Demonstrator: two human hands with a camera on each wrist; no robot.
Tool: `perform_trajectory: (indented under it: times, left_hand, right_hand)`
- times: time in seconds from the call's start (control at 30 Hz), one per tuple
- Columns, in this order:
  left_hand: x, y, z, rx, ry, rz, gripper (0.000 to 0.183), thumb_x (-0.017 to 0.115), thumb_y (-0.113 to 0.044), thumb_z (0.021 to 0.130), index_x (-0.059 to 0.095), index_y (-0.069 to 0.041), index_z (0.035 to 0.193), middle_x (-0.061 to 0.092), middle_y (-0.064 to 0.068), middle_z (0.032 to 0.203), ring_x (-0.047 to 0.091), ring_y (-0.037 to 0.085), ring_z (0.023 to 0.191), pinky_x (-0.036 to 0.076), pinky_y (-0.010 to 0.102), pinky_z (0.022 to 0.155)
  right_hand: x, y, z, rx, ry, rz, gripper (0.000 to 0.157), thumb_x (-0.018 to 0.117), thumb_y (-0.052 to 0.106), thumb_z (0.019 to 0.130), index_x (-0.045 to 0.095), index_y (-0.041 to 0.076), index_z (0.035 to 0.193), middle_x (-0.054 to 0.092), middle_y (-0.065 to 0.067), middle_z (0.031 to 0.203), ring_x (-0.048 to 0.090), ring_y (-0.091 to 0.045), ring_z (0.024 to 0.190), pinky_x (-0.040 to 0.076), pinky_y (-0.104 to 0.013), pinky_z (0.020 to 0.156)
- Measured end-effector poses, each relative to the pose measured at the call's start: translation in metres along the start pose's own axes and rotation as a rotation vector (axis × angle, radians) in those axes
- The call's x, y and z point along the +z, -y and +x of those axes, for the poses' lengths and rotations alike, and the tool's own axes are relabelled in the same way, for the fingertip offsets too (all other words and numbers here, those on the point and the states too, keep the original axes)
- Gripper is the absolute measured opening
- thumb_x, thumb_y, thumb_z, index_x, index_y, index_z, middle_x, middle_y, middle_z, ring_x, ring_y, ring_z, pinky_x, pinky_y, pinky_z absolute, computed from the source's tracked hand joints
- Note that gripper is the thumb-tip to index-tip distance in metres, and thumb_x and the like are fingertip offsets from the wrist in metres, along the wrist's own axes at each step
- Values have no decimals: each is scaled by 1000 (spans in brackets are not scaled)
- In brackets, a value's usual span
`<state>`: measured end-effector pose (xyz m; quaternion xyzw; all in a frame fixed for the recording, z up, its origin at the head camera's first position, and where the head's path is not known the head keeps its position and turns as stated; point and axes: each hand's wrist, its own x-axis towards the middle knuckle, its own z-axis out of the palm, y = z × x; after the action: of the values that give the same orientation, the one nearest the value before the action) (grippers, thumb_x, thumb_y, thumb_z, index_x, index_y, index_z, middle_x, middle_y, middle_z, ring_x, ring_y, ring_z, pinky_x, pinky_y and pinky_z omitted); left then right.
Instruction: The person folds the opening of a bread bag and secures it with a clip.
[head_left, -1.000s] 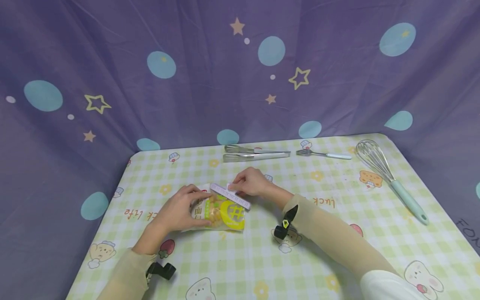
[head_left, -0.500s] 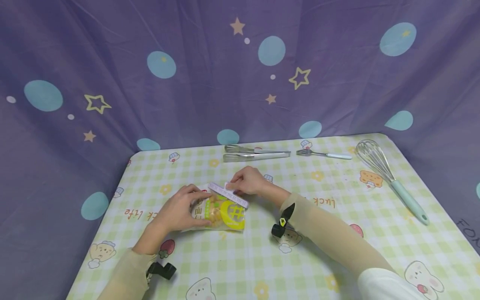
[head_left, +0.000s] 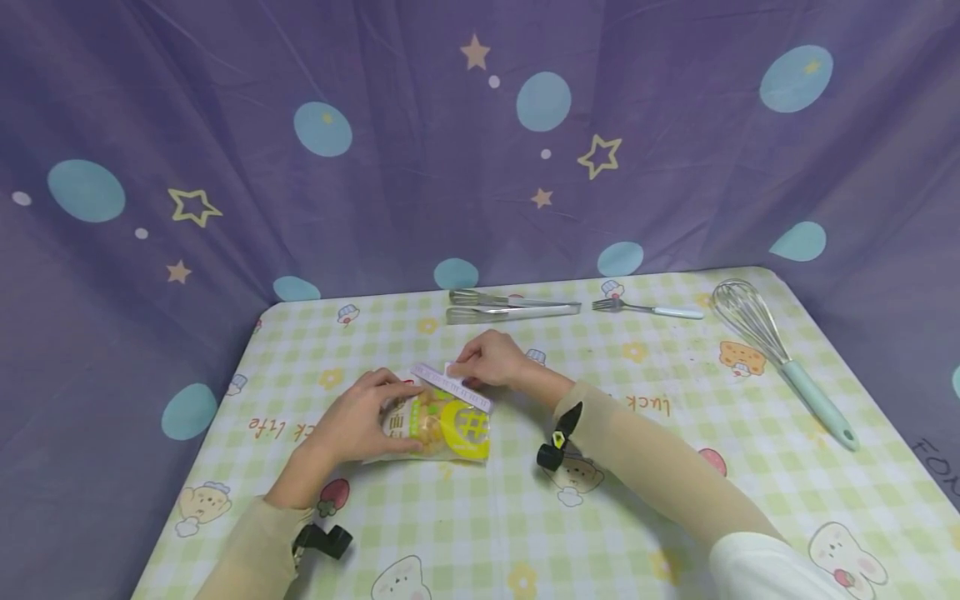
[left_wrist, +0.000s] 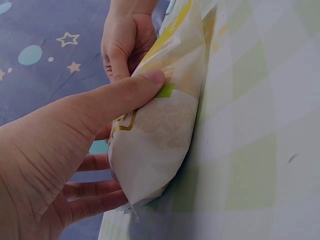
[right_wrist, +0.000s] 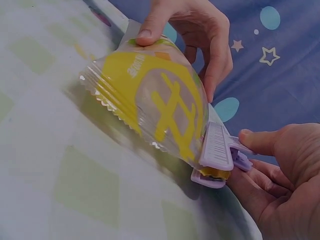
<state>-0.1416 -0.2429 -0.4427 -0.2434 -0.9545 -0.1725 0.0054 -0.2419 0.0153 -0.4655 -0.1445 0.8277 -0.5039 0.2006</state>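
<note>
A clear and yellow snack bag lies on the table, with pale lumps showing inside. My left hand holds its left end, thumb on the near side and fingers on the far side. At the bag's far edge sits a long lilac bag clip. My right hand pinches the clip's handle between thumb and fingers. In the right wrist view, the clip's two bars straddle a yellow corner of the bag; whether they press tightly on it I cannot tell.
Metal tongs lie along the table's back edge. To their right are a fork with a pale handle and a whisk with a mint handle. A purple curtain hangs behind the checked tablecloth.
The right hand and the clip have shifted slightly left and away along the bag's far edge. The left hand and the bag have stayed nearly still.
</note>
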Motion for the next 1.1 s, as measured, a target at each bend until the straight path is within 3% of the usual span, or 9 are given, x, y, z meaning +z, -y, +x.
perform_trajectory:
  times: [0.23,0.83,0.9,1.1]
  left_hand:
    - [0,0,-1,-1,-7,-3,78,98,-58,67,74,-31,136,63,-7,116,52,11,88,47,29,75]
    - [1,4,-1,4,-11,-7,77,96,-60,69,74,-30,136,64,-6,115,51,11,87,46,29,73]
    - [1,4,-1,4,-13,-11,76,96,-60,69,74,-30,135,64,-6,115,50,11,86,46,29,73]
    - [2,4,-1,5,-25,-10,77,98,-58,67,75,-29,134,64,-6,114,50,11,84,45,28,71]
  right_hand:
    - [0,2,4,22,16,2,22,87,26,90,84,6,98,81,-5,80,76,-11,62,63,-27,65]
    - [1,2,6,-15,13,-55,24,86,30,91,85,8,101,82,-4,84,76,-10,64,62,-25,64]
    - [1,1,7,-36,3,-74,24,86,31,90,86,9,101,82,-2,83,75,-9,62,60,-23,63]
    - [-1,2,6,-208,-121,-274,22,91,36,84,87,16,91,81,5,79,69,-3,66,53,-20,67]
